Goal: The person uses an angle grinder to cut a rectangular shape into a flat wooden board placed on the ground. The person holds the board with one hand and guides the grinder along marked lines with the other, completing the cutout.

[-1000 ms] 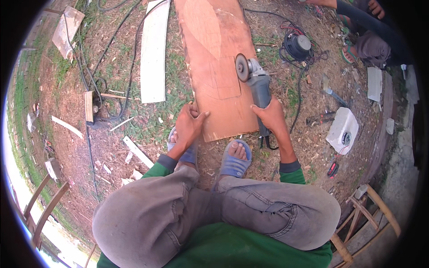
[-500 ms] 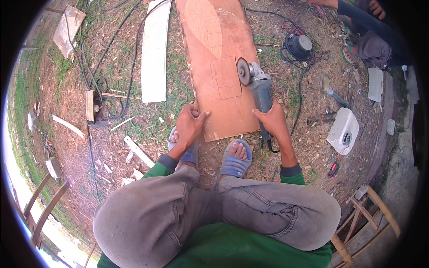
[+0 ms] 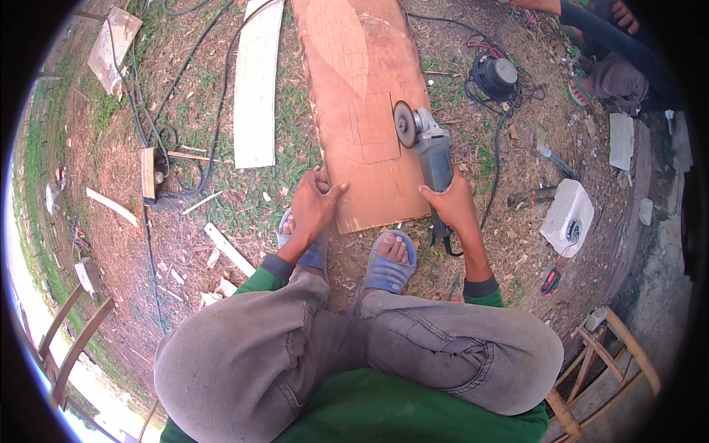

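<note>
Compared with the earlier frames, the angle grinder (image 3: 427,148) sits slightly farther up the wooden board (image 3: 369,96), with its disc nearer the pencilled outline; the left hand (image 3: 314,205) remains in the same place at the board's near-left corner.

Right hand (image 3: 452,207): closed around the rear of the grinder's grey body, fingers wrapped over the housing. The grinder's long axis runs from the hand, near the board's lower right edge, up and slightly left toward the middle of the board. The disc end points away from the person. The disc itself stands on edge, its flat face turned to the left, over the right portion of the board. Whether the disc touches the wood cannot be told.

Left hand: spread open, palm down, holding nothing, pressed on the near-left corner of the board with the thumb reaching along the near edge.

The board lies flat on the ground, its long axis running away from the person, with a curved outline and a squared outline drawn on it. Both feet in blue sandals (image 3: 388,266) are just below its near edge.

A pale plank (image 3: 257,81) lies parallel to the board on its left. A black power cord (image 3: 493,170) runs across the ground right of the grinder. A white container (image 3: 567,215) lies farther right, and another person's leg (image 3: 605,40) is at the top right.
</note>
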Available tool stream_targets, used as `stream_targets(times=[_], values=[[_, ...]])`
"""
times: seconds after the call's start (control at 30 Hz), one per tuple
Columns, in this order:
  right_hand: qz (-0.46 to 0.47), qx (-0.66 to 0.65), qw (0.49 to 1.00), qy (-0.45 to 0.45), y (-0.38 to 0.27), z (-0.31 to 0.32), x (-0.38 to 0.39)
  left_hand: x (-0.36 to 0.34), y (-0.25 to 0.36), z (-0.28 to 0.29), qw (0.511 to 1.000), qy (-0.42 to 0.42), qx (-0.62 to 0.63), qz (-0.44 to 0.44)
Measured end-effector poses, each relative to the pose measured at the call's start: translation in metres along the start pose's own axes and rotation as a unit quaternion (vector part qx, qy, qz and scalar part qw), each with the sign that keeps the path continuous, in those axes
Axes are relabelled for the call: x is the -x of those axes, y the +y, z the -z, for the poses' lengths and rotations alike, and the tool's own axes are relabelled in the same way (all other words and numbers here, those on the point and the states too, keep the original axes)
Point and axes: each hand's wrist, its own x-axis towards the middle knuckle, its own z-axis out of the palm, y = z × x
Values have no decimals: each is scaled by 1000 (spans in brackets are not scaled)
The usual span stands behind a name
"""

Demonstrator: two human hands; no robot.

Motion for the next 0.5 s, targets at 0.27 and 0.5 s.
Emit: stream_targets(times=[0.27,0.5], values=[[-18,17,1000,-8,4,0,3,-1,-3,-2,1000,6,-9,-8],[-34,7,999,-26,2,3,8,-1,-4,-1,1000,8,-4,-20]])
